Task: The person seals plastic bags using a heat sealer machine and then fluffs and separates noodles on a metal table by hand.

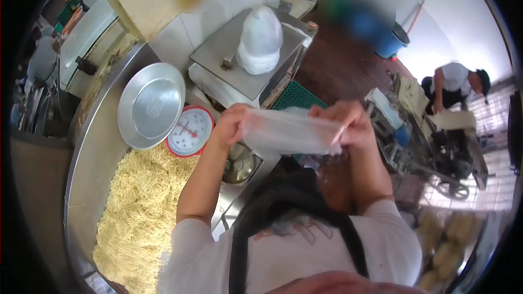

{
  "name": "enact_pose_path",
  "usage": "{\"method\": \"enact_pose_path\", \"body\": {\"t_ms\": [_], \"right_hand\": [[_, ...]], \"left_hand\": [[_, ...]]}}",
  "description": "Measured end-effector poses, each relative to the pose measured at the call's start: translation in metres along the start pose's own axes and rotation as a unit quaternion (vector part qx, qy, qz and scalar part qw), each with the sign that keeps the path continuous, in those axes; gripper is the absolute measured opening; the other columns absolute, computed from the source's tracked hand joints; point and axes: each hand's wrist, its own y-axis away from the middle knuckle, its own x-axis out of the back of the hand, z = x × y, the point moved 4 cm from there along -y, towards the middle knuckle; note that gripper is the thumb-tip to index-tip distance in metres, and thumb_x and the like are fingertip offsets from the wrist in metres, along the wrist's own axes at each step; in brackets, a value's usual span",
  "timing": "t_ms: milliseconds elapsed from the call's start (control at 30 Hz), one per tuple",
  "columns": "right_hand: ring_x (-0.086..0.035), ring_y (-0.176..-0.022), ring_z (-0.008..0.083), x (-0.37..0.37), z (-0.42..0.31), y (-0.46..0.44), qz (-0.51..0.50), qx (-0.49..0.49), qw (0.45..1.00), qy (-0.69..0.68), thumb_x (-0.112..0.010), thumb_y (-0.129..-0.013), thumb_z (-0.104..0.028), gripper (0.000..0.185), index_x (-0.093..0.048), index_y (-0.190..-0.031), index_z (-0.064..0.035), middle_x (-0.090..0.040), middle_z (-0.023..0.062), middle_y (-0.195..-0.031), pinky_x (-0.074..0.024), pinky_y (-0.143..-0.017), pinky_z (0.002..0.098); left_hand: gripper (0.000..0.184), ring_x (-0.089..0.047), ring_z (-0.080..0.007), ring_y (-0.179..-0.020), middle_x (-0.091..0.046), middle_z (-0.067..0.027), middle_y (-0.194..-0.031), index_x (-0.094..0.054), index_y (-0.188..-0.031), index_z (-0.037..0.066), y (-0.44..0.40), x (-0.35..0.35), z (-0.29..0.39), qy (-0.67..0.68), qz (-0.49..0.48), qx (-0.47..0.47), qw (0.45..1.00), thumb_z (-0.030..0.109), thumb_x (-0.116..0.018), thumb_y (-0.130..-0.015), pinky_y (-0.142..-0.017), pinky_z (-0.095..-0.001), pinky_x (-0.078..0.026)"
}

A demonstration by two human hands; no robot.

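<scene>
A translucent plastic bag (289, 130) is stretched flat between my two hands in front of my chest. My left hand (233, 124) pinches its left end, and my right hand (348, 124) grips the other end. Left of my left hand is a red-rimmed dial scale (189, 130) with a round metal pan (151, 106) beside it. Below them a heap of yellow noodles (144, 215) fills part of a metal trough (81, 185). A white plastic-wrapped bundle (260, 41) stands on a metal-topped surface (218, 49) beyond my hands.
A metal bowl (238, 164) sits beside my left forearm. Behind the bag is a green crate (298, 97). Machinery (452, 155) stands at the right, where another person (455, 84) bends over. A blue bucket (391, 42) is on the floor at the back.
</scene>
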Motion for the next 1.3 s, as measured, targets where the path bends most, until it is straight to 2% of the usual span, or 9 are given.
{"method": "enact_pose_path", "body": {"t_ms": [33,167,333,533,633,733,867,967,1300], "right_hand": [[-0.066,-0.066,0.0239,0.032,0.002,-0.021,0.045,0.022,0.999,0.009,-0.072,-0.083,-0.020,0.019,-0.073,-0.080,-0.0003,-0.069,0.0121,-0.070,-0.0425,-0.082,0.0434],[-0.054,-0.122,0.0150,0.165,0.039,-0.113,0.065,-0.027,0.997,-0.007,-0.064,-0.094,-0.018,0.072,-0.028,-0.155,-0.0035,-0.043,0.0054,-0.151,-0.0452,-0.100,0.0315],[-0.052,-0.126,0.0147,0.298,0.139,-0.199,0.220,-0.173,0.959,-0.040,-0.052,-0.099,-0.005,0.050,-0.042,-0.148,-0.0049,-0.050,0.0051,-0.146,-0.0426,-0.105,0.0295],[-0.060,-0.115,0.0172,0.379,0.253,-0.144,0.230,-0.218,0.948,-0.034,-0.046,-0.098,0.001,0.041,-0.054,-0.138,-0.0056,-0.063,0.0055,-0.129,-0.0476,-0.098,0.0292],[-0.065,-0.105,0.0197,0.385,0.261,-0.126,0.232,-0.229,0.937,0.128,-0.048,-0.097,-0.001,0.039,-0.057,-0.134,-0.0072,-0.067,0.0078,-0.120,-0.0513,-0.090,0.0313],[-0.067,-0.097,0.0224,0.400,0.306,-0.118,0.201,-0.184,0.918,0.288,-0.052,-0.096,-0.008,0.035,-0.059,-0.131,-0.0074,-0.070,0.0112,-0.111,-0.0531,-0.082,0.0340],[-0.068,-0.085,0.0231,0.419,0.341,-0.125,0.154,-0.192,0.869,0.429,-0.060,-0.091,-0.018,0.036,-0.058,-0.124,-0.0035,-0.070,0.0078,-0.095,-0.0533,-0.070,0.0354],[-0.060,-0.064,0.0183,0.423,0.330,-0.131,0.252,-0.477,0.841,0.047,-0.060,-0.090,-0.018,0.030,-0.061,-0.118,-0.0067,-0.064,0.0037,-0.077,-0.0413,-0.047,0.0332],[-0.070,-0.083,0.0321,0.421,0.320,-0.130,0.195,-0.358,0.880,0.244,-0.056,-0.095,-0.023,0.031,-0.066,-0.115,-0.0017,-0.072,0.0175,-0.092,-0.0533,-0.071,0.0410]], "left_hand": [[0.024,-0.065,-0.0182,-0.073,-0.069,-0.0103,-0.083,-0.070,-0.098,-0.004,-0.015,0.019,-0.012,-0.003,-0.022,0.035,0.999,0.015,-0.064,-0.086,-0.073,-0.0321,-0.055],[0.018,-0.065,-0.0149,-0.075,-0.070,-0.0063,-0.085,-0.069,-0.096,0.003,-0.086,0.028,0.004,0.019,0.030,-0.035,0.999,0.019,-0.071,-0.087,-0.067,-0.0288,-0.053],[0.015,-0.065,-0.0152,-0.087,-0.069,-0.0023,-0.092,-0.065,-0.099,0.007,-0.210,0.016,0.089,0.117,0.321,-0.304,0.889,0.022,-0.060,-0.096,-0.078,-0.0284,-0.053],[0.024,-0.061,-0.0187,-0.107,-0.065,-0.0067,-0.113,-0.060,-0.112,0.005,-0.256,0.119,0.047,-0.114,0.467,-0.096,0.872,0.023,-0.056,-0.098,-0.094,-0.0348,-0.050],[0.044,-0.062,-0.0248,-0.108,-0.062,-0.0104,-0.122,-0.045,-0.140,0.006,-0.252,0.133,0.017,-0.429,0.357,-0.165,0.813,0.026,-0.050,-0.101,-0.092,-0.0410,-0.055],[0.040,-0.058,-0.0239,-0.114,-0.060,-0.0080,-0.127,-0.054,-0.129,0.008,-0.263,0.231,-0.034,0.084,0.312,-0.316,0.892,0.036,-0.049,-0.102,-0.096,-0.0388,-0.050],[0.037,-0.061,-0.0211,-0.103,-0.062,-0.0047,-0.114,-0.057,-0.123,0.009,-0.265,0.158,0.005,-0.060,0.470,-0.266,0.840,0.038,-0.045,-0.103,-0.086,-0.0380,-0.052],[0.031,-0.062,-0.0179,-0.092,-0.063,-0.0030,-0.102,-0.058,-0.118,0.011,-0.269,0.211,-0.005,0.010,0.481,-0.259,0.837,0.034,-0.043,-0.104,-0.076,-0.0360,-0.052],[0.030,-0.062,-0.0207,-0.093,-0.063,-0.0049,-0.103,-0.056,-0.122,0.010,-0.271,0.215,0.020,-0.160,0.557,-0.196,0.791,0.030,-0.046,-0.101,-0.077,-0.0375,-0.050]]}}
